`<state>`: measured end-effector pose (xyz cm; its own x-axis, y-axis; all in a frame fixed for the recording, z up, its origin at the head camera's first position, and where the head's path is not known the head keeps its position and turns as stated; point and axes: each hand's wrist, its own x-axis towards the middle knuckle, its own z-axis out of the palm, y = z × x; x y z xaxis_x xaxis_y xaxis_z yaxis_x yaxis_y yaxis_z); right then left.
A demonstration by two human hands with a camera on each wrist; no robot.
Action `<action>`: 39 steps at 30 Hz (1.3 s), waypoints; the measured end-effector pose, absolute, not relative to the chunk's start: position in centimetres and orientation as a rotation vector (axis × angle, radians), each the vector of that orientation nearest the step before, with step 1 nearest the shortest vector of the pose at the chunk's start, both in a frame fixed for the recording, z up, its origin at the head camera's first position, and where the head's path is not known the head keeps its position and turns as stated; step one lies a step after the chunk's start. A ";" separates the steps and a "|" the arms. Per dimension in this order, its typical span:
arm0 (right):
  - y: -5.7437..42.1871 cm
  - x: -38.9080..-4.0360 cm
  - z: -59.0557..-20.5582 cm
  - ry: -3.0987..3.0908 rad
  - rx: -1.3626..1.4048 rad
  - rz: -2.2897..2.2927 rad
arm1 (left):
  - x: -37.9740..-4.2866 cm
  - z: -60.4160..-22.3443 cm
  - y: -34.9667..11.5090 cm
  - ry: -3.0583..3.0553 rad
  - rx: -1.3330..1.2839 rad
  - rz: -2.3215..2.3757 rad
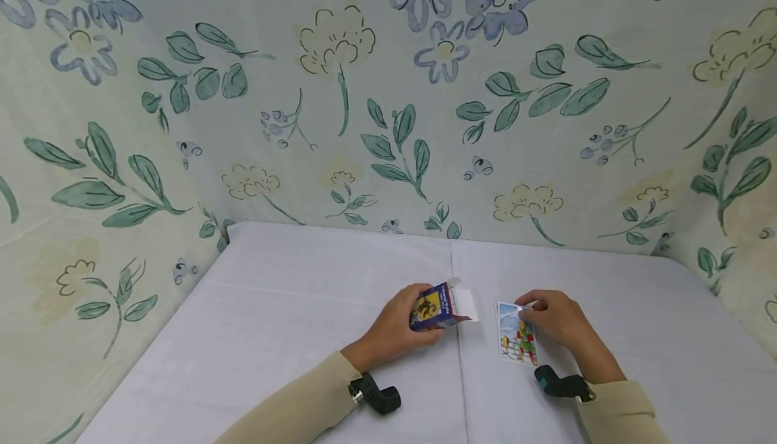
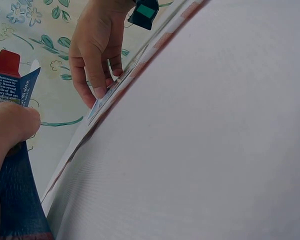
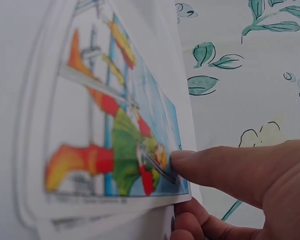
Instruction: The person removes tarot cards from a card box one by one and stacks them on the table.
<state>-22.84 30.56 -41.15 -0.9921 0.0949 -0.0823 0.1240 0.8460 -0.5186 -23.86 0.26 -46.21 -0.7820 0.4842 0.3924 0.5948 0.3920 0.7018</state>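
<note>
My left hand (image 1: 393,328) grips a small blue card box (image 1: 429,308) with a yellow picture on its front. The box is tilted, and its white end flap stands open toward the right. In the left wrist view the thumb (image 2: 15,122) lies across the printed side of the box (image 2: 20,195). My right hand (image 1: 557,317) pinches the upper right corner of a small stack of cards (image 1: 511,337). The right wrist view shows the thumb (image 3: 215,167) on the top card (image 3: 122,150), a figure in green and red, with the other fingers curled below the edge.
A white cloth (image 1: 291,282) with a crease down its middle covers the table. Behind it hangs a floral curtain (image 1: 279,113), which continues along both sides. Each wrist wears a black camera mount, the left mount (image 1: 379,395) and the right mount (image 1: 561,384).
</note>
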 end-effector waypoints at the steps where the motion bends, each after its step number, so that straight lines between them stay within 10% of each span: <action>1: 30.5 -22.8 -41.1 2.969 0.177 -0.839 | -23.9 -46.2 0.3 -2.515 -0.981 -1.349; 39: 30.6 -22.9 -40.9 2.946 0.232 -0.858 | -23.7 -46.0 0.2 -2.538 -0.969 -1.358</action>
